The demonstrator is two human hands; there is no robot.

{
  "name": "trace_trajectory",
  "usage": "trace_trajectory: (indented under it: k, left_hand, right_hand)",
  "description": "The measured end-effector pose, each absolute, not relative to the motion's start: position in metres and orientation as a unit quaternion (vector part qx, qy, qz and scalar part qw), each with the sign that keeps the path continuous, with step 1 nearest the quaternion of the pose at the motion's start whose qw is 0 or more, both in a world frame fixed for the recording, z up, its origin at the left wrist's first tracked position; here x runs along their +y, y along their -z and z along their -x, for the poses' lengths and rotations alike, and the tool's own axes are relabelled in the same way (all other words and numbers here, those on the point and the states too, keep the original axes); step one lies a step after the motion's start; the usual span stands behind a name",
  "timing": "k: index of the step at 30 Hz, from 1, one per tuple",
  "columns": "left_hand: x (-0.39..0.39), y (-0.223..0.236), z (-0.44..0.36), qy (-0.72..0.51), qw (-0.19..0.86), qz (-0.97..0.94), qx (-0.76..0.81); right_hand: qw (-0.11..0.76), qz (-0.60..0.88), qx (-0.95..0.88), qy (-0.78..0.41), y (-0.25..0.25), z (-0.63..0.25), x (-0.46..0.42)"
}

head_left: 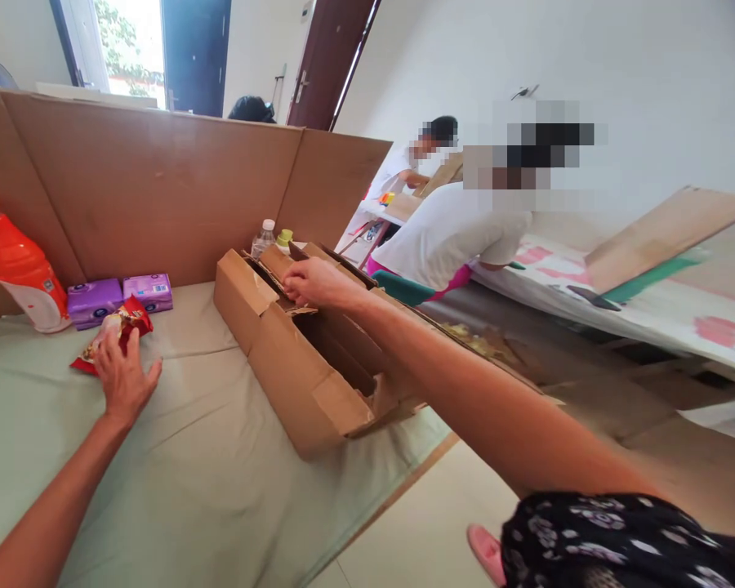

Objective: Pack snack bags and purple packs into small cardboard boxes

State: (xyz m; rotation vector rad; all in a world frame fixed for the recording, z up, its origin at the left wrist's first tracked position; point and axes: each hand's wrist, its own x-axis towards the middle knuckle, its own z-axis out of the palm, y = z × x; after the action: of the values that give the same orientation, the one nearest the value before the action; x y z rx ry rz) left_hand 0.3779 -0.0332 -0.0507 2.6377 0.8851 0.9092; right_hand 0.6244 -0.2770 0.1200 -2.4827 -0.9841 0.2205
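My left hand (126, 376) is over a red snack packet (131, 313) on the cloth-covered table, fingers spread and thumb apart. Its fingertips overlap the packet, but I cannot tell whether they press on it. My right hand (318, 282) reaches across an open cardboard box (282, 376) split into compartments. The fingers there are curled together above the far compartments, and whatever they hold is hidden. Behind the packet lie two purple tissue packs (95, 302). An orange bottle (21, 265) with a white label leans in view at the left.
A tall cardboard panel (159, 188) stands along the table's back. Behind the box are a clear bottle (263, 238) and a yellow-green cap (285, 238). To the right, a person in a white shirt (447, 233) sits at another table (545, 282); a further person works beyond.
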Motion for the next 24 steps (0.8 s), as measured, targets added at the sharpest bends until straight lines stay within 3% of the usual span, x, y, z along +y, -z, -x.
trace_trajectory:
  k: [5, 13, 24]
  left_hand:
    - [0.006, 0.038, -0.394, -0.281, 0.054, -0.9, 0.329]
    - [0.05, 0.036, -0.373, -0.21, 0.028, -0.958, 0.193]
    - [0.038, 0.055, -0.361, -0.283, -0.002, -0.93, 0.234]
  right_hand:
    - [0.174, 0.894, -0.392, -0.127, -0.099, -0.635, -0.278]
    - [0.163, 0.876, -0.445, -0.093, -0.104, -0.653, -0.262]
    - [0.185, 0.89, -0.373, -0.186, -0.087, -0.672, -0.205]
